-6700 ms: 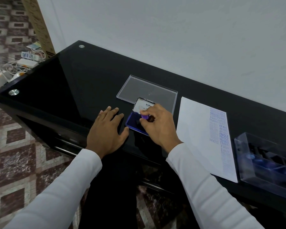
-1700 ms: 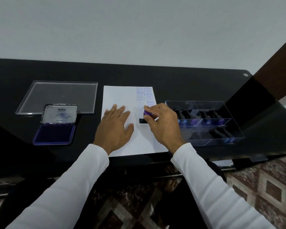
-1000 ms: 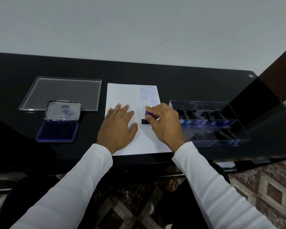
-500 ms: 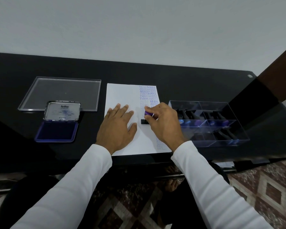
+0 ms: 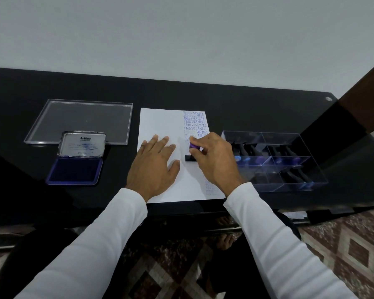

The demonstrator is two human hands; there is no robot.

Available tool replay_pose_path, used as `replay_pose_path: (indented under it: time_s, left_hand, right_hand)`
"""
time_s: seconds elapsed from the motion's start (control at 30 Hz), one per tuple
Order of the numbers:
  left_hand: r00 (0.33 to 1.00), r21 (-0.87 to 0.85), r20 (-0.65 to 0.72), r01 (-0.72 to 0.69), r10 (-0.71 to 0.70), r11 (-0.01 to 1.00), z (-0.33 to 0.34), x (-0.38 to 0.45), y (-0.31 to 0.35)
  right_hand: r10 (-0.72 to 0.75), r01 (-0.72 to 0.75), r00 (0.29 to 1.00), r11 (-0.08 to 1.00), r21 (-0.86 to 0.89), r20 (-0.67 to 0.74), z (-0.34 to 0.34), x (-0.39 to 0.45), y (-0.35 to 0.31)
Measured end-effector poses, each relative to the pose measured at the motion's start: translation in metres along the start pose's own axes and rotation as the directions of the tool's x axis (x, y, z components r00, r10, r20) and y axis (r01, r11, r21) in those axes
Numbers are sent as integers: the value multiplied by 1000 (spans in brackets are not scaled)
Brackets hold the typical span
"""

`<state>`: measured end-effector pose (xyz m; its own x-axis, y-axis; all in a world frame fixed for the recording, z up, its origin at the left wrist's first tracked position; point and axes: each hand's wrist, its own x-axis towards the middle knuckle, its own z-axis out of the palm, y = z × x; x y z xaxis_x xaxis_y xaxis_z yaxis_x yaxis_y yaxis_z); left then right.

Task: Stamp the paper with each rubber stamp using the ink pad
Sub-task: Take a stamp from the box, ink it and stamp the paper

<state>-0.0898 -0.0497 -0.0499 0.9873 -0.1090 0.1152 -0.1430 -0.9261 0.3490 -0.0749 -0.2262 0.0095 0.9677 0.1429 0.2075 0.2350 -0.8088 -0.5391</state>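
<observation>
A white sheet of paper (image 5: 160, 121) lies in the middle of the black table, with a column of blue stamped words down its right side. My left hand (image 5: 154, 165) lies flat on the sheet, fingers spread. My right hand (image 5: 214, 160) pinches a rubber stamp (image 5: 191, 154) by its purple knob, and the stamp's black base sits on the paper within the printed column. To the left, the open ink pad (image 5: 73, 173) shows its blue pad, its lid standing up behind.
A clear plastic lid (image 5: 82, 119) lies flat behind the ink pad. At the right stands a clear compartment box (image 5: 274, 160) holding several more stamps with black handles. The glossy black table (image 5: 246, 108) backs onto a pale wall; patterned floor tiles lie below.
Earlier my right hand pressed the stamp on the ink pad at the left. It has since carried the stamp to the paper; over the last second both hands have hardly moved.
</observation>
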Motion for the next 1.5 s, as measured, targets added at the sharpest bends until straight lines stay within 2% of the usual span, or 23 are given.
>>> replay_pose_path:
  time_s: [0.43,0.83,1.3,1.5]
  left_hand:
    - [1000,0,6,3,-3,1000,-1,0,1]
    - [1000,-6,-1,-1,1,1000,-1,0,0]
    - [1000,-1,-10,-4,4,1000,1,0,1]
    - [1000,3,-6,4,-4,1000,-1,0,1]
  right_hand:
    - [-58,59,998,997,41,-24,-4,-1,2]
    - [7,-7,999,1000,-3,32,-3,1,1]
    - [-59,58,998,998,34,11,-6,0,4]
    - [-15,14,1000,999,47,21,-4,1,4]
